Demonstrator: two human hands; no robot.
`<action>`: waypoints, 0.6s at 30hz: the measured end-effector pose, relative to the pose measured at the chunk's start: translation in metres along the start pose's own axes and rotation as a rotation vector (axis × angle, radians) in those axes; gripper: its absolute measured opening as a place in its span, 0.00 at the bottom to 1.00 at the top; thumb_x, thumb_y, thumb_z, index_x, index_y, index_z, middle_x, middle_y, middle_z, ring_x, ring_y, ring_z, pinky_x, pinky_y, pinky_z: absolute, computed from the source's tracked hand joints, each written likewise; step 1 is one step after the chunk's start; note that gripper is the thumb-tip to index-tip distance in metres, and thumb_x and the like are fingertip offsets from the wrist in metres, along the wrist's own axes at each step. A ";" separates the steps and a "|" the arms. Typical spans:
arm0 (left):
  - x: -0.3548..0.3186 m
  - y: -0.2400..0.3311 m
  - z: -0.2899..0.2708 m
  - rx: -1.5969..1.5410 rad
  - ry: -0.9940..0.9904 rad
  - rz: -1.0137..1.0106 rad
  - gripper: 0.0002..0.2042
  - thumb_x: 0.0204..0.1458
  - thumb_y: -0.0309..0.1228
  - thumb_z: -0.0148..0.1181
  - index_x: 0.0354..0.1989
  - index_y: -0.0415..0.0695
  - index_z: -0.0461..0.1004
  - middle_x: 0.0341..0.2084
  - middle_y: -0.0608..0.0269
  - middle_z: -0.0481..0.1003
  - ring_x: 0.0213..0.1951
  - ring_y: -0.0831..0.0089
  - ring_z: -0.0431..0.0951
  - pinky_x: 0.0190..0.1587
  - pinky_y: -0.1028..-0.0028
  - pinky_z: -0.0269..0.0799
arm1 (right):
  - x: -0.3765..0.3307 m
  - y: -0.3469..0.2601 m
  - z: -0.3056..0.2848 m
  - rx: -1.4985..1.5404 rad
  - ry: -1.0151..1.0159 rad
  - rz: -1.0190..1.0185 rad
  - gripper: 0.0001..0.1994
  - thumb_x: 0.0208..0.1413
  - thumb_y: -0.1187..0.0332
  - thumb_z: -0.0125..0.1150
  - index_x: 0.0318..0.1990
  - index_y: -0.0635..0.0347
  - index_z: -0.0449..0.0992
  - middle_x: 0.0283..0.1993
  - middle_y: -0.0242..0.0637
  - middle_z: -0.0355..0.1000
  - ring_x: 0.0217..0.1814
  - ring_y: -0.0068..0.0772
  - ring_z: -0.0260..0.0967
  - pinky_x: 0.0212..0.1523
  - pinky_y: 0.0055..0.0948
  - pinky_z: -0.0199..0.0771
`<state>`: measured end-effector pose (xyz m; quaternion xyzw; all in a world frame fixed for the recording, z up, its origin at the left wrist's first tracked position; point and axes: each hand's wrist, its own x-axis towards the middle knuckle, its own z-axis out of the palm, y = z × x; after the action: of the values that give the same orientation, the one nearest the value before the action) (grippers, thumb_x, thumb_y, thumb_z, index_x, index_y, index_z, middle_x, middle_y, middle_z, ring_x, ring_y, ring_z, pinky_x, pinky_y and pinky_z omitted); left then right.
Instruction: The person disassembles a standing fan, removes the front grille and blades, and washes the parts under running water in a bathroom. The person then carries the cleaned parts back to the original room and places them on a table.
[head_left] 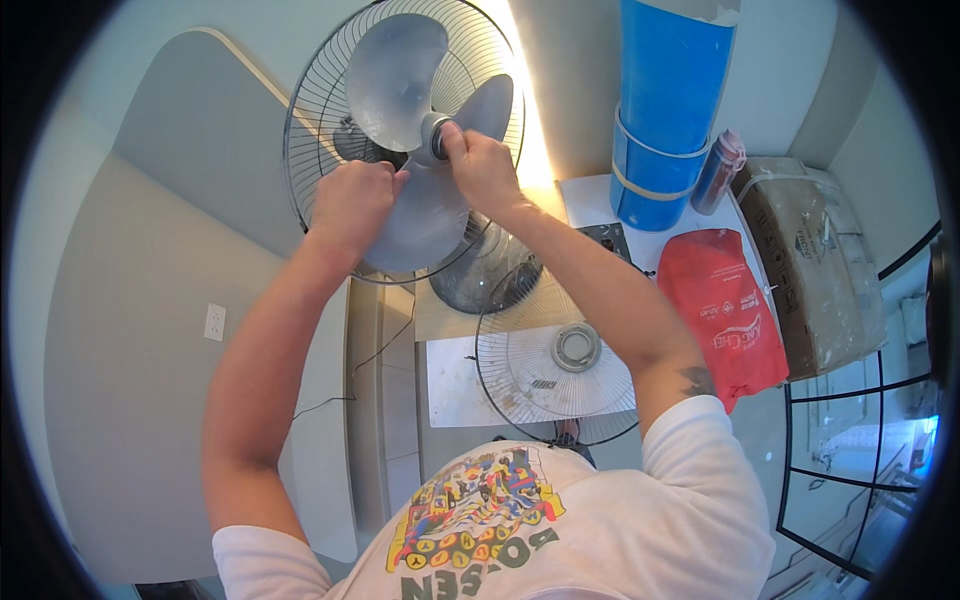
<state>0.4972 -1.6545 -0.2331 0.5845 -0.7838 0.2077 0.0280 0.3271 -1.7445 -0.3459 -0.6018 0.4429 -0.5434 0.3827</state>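
Note:
A standing fan with grey translucent blades (395,80) is raised in front of me, its rear wire guard (310,120) still around the blades. My left hand (350,205) is closed on the lower blade. The fingers of my right hand (478,160) pinch the round hub cap (432,137) at the blades' centre. The detached front wire guard (550,360) lies flat below, near my right forearm.
The fan's dark round base (480,275) stands on the floor. A rolled blue mat (665,110) leans in the corner beside a dark canister (718,172). A red bag (720,305) and a wrapped cardboard box (810,260) lie at the right. A wall socket (214,322) and a cable are at the left.

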 end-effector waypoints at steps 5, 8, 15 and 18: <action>-0.006 0.002 0.003 -0.032 0.049 -0.015 0.20 0.66 0.44 0.57 0.29 0.40 0.82 0.24 0.48 0.81 0.32 0.49 0.84 0.36 0.54 0.78 | -0.008 -0.009 -0.012 -0.057 0.032 0.121 0.25 0.73 0.49 0.47 0.39 0.67 0.74 0.28 0.41 0.76 0.31 0.37 0.76 0.37 0.38 0.75; -0.009 0.000 0.006 -0.017 0.034 -0.027 0.18 0.66 0.43 0.57 0.32 0.40 0.82 0.26 0.48 0.81 0.33 0.50 0.84 0.36 0.53 0.78 | -0.036 -0.011 -0.018 -0.071 0.126 -0.287 0.27 0.72 0.48 0.49 0.52 0.70 0.76 0.45 0.61 0.78 0.47 0.59 0.78 0.51 0.48 0.76; -0.008 -0.001 0.008 -0.045 0.045 -0.008 0.18 0.66 0.42 0.57 0.33 0.39 0.82 0.26 0.48 0.82 0.33 0.50 0.84 0.38 0.54 0.78 | -0.049 -0.015 -0.009 0.200 0.117 -0.029 0.26 0.67 0.49 0.61 0.53 0.68 0.76 0.33 0.49 0.80 0.34 0.41 0.80 0.38 0.39 0.78; -0.008 0.000 0.008 -0.036 0.015 -0.018 0.19 0.66 0.42 0.57 0.33 0.39 0.82 0.26 0.48 0.82 0.34 0.49 0.84 0.38 0.54 0.78 | -0.044 -0.006 -0.002 0.094 -0.004 0.030 0.27 0.66 0.48 0.63 0.56 0.67 0.75 0.27 0.43 0.79 0.33 0.33 0.79 0.35 0.33 0.77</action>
<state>0.5012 -1.6500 -0.2426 0.5892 -0.7820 0.1977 0.0465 0.3254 -1.7008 -0.3534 -0.5775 0.4250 -0.5565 0.4198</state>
